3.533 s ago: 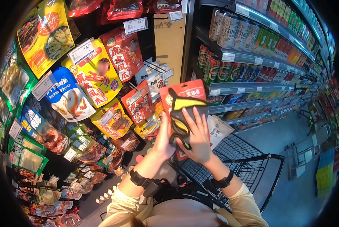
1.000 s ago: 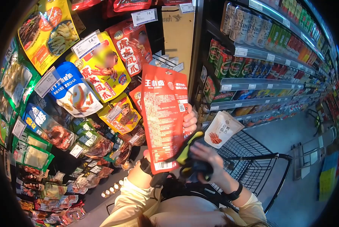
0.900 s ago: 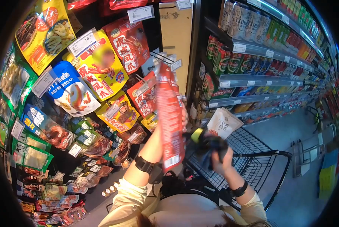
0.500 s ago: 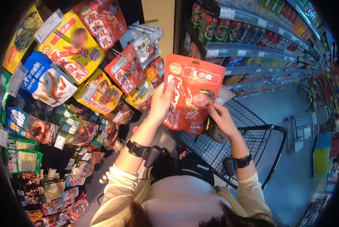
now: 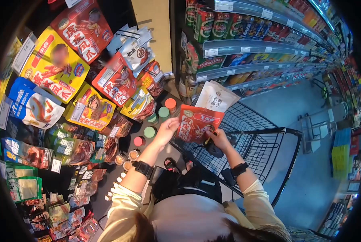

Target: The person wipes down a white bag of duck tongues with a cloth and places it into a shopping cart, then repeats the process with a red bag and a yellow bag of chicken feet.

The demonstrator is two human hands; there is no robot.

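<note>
head view: the right hand [image 5: 221, 140] grips the red pouch [image 5: 197, 124] by its lower right corner, thumb and fingers pinched on it, and the pouch hangs over the near end of the black wire cart [image 5: 286, 130]. its printed front is turned up toward the person, probably so that it can be read, and the corner grip leaves most of that face uncovered. a dark bundle [image 5: 215, 150] lies just under the same hand; whether the fingers hold it too, i cannot tell.

the left hand [image 5: 166, 131] is just beside the pouch's left edge, fingers loosely curled and released, with nothing seen in them. it seems placed to steady that side if the pouch tips.

a white pouch [image 5: 217, 97] leans at the cart's end, partly behind the red one, the wire side likely propping it up.

on the person's left, packets such as the yellow packet [image 5: 53, 69] hang in rows, facing out, with price tags [image 5: 26, 52] in front of them, likely so that both are easy to see. beyond the cart, cans [image 5: 204, 26] stand upright in lines on the shelves [image 5: 253, 47], which keeps their labels in view.
</note>
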